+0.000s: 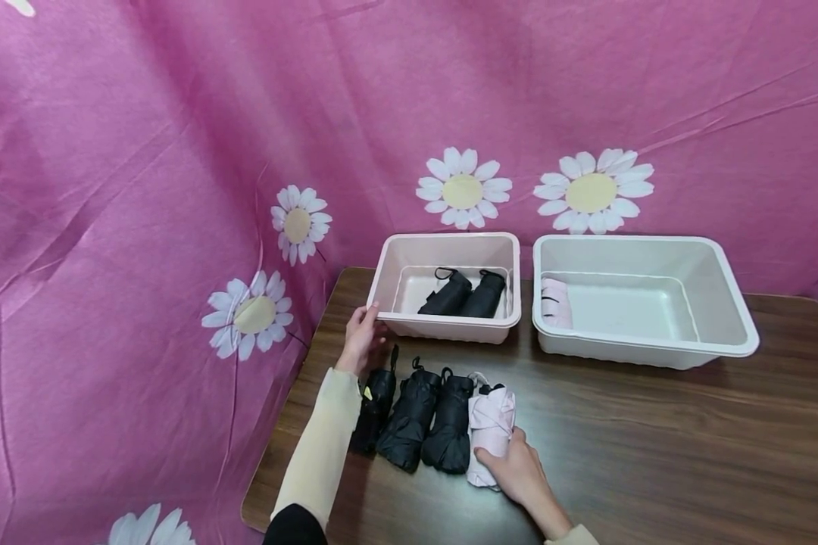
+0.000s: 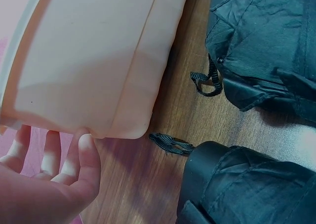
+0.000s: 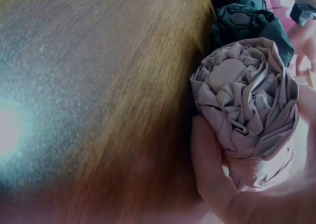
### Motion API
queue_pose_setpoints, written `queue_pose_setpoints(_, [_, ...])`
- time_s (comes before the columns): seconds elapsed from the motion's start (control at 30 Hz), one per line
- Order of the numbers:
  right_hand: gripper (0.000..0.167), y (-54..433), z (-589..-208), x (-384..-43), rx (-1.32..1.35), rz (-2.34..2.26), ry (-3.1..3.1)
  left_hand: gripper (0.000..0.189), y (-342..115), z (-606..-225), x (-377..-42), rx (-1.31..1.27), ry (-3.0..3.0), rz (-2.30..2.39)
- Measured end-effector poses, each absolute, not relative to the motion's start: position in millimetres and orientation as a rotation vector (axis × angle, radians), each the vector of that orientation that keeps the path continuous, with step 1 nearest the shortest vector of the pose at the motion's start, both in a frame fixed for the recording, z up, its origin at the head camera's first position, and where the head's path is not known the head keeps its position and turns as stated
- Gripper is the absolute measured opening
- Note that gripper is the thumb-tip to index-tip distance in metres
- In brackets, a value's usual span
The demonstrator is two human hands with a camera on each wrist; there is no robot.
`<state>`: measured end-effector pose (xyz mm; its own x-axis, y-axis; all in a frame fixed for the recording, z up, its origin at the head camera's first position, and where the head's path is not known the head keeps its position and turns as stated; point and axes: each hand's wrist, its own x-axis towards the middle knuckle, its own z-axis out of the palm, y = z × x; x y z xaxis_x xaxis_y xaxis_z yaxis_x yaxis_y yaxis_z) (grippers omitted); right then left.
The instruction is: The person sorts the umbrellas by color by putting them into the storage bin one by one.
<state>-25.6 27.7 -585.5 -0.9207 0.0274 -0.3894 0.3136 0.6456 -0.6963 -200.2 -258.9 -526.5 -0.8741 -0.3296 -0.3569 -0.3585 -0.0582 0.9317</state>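
My right hand (image 1: pixel 521 471) grips a pale pink folded umbrella (image 1: pixel 492 424) near its lower end, thumb on one side and fingers on the other. The right wrist view shows the gathered cloth end of this umbrella (image 3: pixel 247 95) between thumb and fingers. My left hand (image 1: pixel 361 339) touches the front left corner of the smaller pinkish bin (image 1: pixel 450 327); in the left wrist view its fingertips (image 2: pixel 85 144) rest against the bin wall. Left of the pink umbrella, three black folded umbrellas (image 1: pixel 446 424) lie in a row, wrist loops toward the bins.
Two black folded umbrellas (image 1: pixel 484 295) lie inside the smaller bin. A larger whitish bin (image 1: pixel 654 352) stands to its right, with a pink folded umbrella (image 1: pixel 555 303) at its left end. Behind the wooden table (image 1: pixel 654 439) hangs a pink flowered cloth (image 1: pixel 382 113).
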Motion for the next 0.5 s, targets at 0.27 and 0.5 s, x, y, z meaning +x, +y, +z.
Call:
queue_pose_setpoints(0.27, [0.087,30.0,-586.1,-25.7,0.28,-1.171,2.489,0.038,-259.5,-529.0,-201.4,-0.787,2.139,2.133])
queue_pose_setpoints(0.5, [0.088,31.5,-586.8,-25.5,0.302,-1.194,2.469,0.039,-259.1,-529.2,-201.4,-0.79,2.142,2.143])
